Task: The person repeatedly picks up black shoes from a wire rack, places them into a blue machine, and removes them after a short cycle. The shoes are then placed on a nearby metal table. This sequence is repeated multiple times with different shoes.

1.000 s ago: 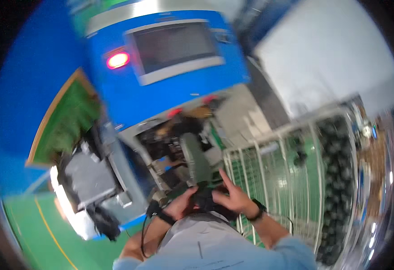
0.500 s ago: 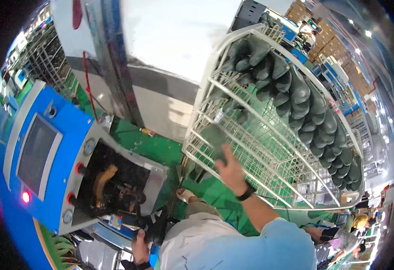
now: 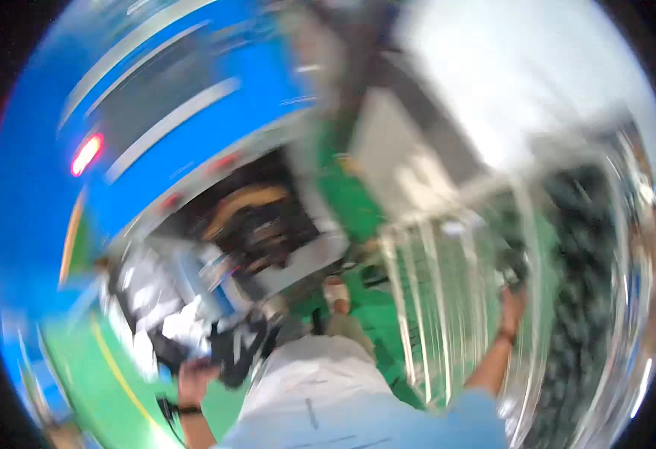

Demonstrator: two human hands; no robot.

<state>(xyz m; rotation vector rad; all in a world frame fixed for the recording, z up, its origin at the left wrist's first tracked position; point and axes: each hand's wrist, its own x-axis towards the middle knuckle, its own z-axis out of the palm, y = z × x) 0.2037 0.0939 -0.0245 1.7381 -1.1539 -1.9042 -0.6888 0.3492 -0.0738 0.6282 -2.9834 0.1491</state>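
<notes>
The whole picture is smeared by motion. On the right, my right hand reaches into a white wire rack. Its fingers appear closed round the lower end of a dark shoe-shaped piece, though the blur softens the grip. At the lower left, my left hand is next to a black object whose kind I cannot make out. The left fingers are too blurred to show whether they hold it. Many dark green-grey shoe-shaped pieces line the rack's right side.
A blue machine with a dark screen and a lit red lamp stands at the upper left. Dark parts sit in its open bay. Beyond it is a white panel. The floor is green.
The view has swung left, so the machine sits nearer the middle and the rack farther right. My right hand has moved right with the rack; my left hand is farther from my body.
</notes>
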